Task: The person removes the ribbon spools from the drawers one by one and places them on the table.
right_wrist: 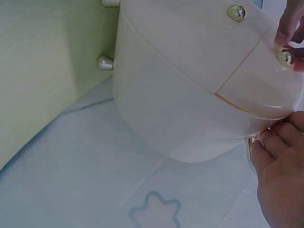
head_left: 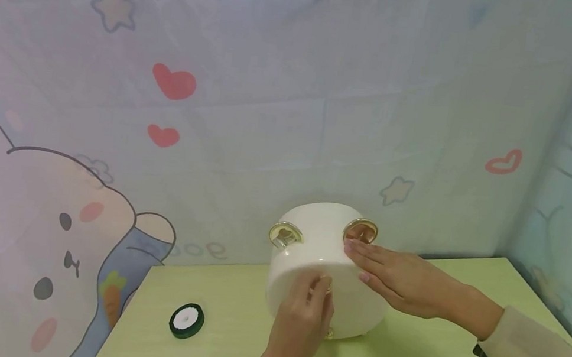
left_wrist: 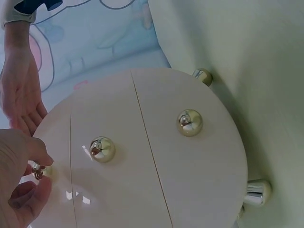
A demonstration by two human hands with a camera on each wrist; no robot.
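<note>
A glossy white rounded drawer box [head_left: 319,221] with two gold ear-shaped rings on top stands on the table. Thin seams divide its front into drawers, with a middle knob [left_wrist: 102,149] and a lower knob [left_wrist: 189,122] in gold. Thumb and fingers of my left hand [head_left: 298,323] pinch the top drawer's gold knob [right_wrist: 285,57]. My right hand [head_left: 407,280] lies with extended fingers against the box's upper right side, its fingertips by the right gold ear [head_left: 361,230]. The left gold ear [head_left: 286,235] is untouched.
On the pale green table [head_left: 229,290], left of the box, lies a dark green ribbon spool [head_left: 186,320] with a white centre. Small gold feet [left_wrist: 259,192] hold the box up. Behind stands a cloth backdrop [head_left: 273,111] printed with hearts, stars and a rabbit.
</note>
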